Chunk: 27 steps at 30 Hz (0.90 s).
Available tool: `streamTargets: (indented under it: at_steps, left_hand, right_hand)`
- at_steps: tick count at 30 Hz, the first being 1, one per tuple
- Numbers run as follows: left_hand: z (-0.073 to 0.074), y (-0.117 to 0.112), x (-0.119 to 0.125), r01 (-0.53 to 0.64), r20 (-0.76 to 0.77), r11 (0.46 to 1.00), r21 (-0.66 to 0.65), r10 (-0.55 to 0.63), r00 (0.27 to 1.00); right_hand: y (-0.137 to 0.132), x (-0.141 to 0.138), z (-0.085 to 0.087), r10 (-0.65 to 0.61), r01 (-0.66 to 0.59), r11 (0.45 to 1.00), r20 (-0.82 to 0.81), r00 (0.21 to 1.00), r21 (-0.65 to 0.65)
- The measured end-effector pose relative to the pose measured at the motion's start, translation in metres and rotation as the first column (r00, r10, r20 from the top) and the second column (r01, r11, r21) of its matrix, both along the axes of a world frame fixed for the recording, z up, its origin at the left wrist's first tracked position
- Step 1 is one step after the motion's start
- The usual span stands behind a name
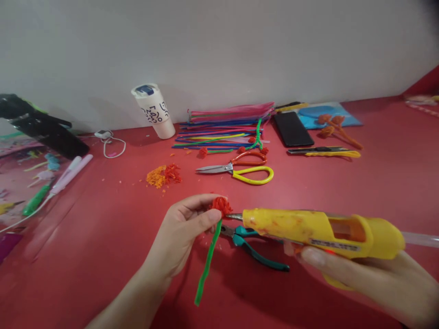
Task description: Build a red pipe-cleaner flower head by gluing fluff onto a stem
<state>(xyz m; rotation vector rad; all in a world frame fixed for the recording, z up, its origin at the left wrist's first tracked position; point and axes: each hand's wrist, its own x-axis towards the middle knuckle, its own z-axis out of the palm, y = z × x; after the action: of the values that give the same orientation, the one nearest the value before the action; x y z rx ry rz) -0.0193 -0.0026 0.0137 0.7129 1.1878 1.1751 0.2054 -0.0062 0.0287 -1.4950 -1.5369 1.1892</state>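
Note:
My left hand (187, 228) pinches a red pipe-cleaner flower (221, 206) whose fuzzy green stem (208, 269) hangs down toward me. A yellow hot glue gun (291, 226) is gripped in my right hand (370, 278), its metal nozzle at the flower's right side near the base. A clear glue stick (421, 239) sticks out of the gun's rear. Below the flower and gun lie teal-handled pliers (260, 253), partly covered by the gun. Just beyond my hands are scissors (236, 169) with one red and one yellow handle.
Orange clippings (157, 177) and red clippings (172, 173) lie left of the scissors. Behind are pipe cleaners (219, 132), a white tumbler (154, 112), a phone (293, 129) and a box cutter (324, 152). At left stand a black bottle (48, 130) and a pink-and-white wand-like device (70, 176) with a cord.

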Motion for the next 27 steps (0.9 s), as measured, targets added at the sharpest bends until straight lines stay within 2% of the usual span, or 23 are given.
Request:
streamTargets:
  at_steps: [4, 8, 10, 12, 15, 16, 19, 20, 23, 27]
  left_hand:
    - [0.001, 0.0, 0.001, -0.011, 0.006, 1.0, 0.015, 0.011, 1.0]
    - [0.002, 0.001, 0.002, -0.013, -0.003, 1.0, 0.013, 0.013, 1.0]
    - [0.001, 0.001, 0.002, -0.006, -0.011, 1.0, 0.012, 0.006, 1.0]
    - [0.0, 0.001, 0.001, 0.003, -0.026, 1.0, 0.008, -0.003, 1.0]
    - [-0.003, 0.002, 0.0, 0.002, -0.043, 1.0, -0.008, -0.003, 0.999]
    - [-0.004, 0.002, 0.0, -0.001, -0.042, 1.0, -0.011, 0.001, 0.999]
    - [-0.005, 0.002, 0.0, 0.0, -0.04, 1.0, -0.019, -0.001, 0.999]
    - [-0.006, 0.002, 0.0, 0.001, -0.042, 1.0, -0.022, -0.002, 0.999]
    - [-0.005, 0.002, 0.0, -0.015, -0.053, 0.999, -0.032, 0.013, 0.999]
    - [-0.005, 0.002, 0.001, -0.021, -0.059, 0.999, -0.034, 0.019, 0.998]
  right_hand:
    - [0.003, 0.0, 0.002, 0.059, -0.059, 0.998, 0.009, 0.998, 0.03]
    - [0.004, 0.005, -0.005, 0.213, -0.215, 0.973, 0.028, 0.977, 0.088]
    - [0.001, 0.009, -0.013, 0.179, -0.188, 0.974, 0.081, 0.98, 0.122]
    - [-0.003, 0.012, -0.019, 0.049, -0.075, 0.986, 0.166, 0.985, 0.152]
    - [-0.004, 0.014, -0.023, 0.027, -0.06, 0.986, 0.209, 0.978, 0.157]
    - [-0.002, 0.014, -0.022, 0.064, -0.097, 0.983, 0.205, 0.977, 0.156]
    - [0.007, 0.008, -0.014, 0.294, -0.31, 0.938, 0.12, 0.948, 0.155]
    - [0.01, 0.005, -0.011, 0.321, -0.329, 0.93, 0.074, 0.944, 0.164]
    - [0.013, -0.001, -0.005, 0.355, -0.349, 0.922, -0.005, 0.935, 0.166]
    - [0.01, -0.001, -0.007, 0.286, -0.288, 0.944, 0.036, 0.958, 0.163]
